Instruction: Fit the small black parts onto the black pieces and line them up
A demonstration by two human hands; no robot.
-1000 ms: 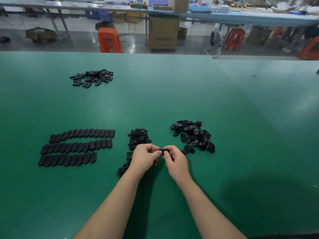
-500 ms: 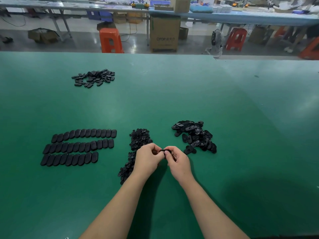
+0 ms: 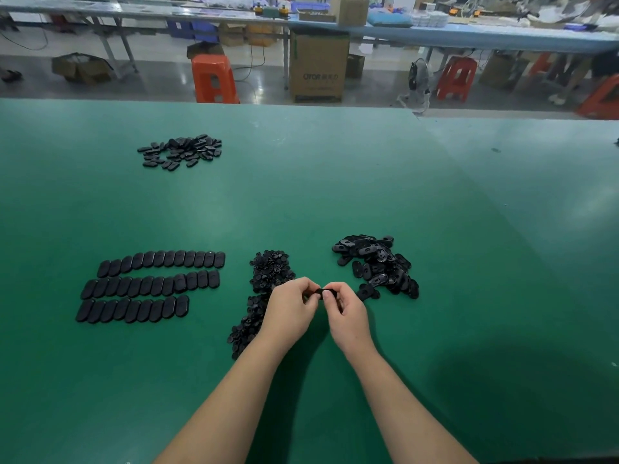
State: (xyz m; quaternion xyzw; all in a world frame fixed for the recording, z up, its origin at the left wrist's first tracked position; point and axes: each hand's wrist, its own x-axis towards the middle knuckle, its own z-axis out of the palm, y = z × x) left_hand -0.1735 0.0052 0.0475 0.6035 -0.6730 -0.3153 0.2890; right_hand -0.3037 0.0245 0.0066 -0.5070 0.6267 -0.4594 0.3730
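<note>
Both hands meet near the front edge of the green table [image 3: 335, 195]. The left hand [image 3: 290, 311] and the right hand [image 3: 346, 314] pinch one long black plastic piece [image 3: 322, 293] with bent fingers. It lies sideways between them, one end in each hand. I cannot see the small part. The three neat rows of black oval pieces [image 3: 147, 286] lie to the left, so the left hand is nearer.

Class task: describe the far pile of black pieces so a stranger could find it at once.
Start from the green table. Near its far left lies a loose pile of black pieces, well beyond the three neat rows. It alone sits far from the hands, scattered rather than lined up.
</note>
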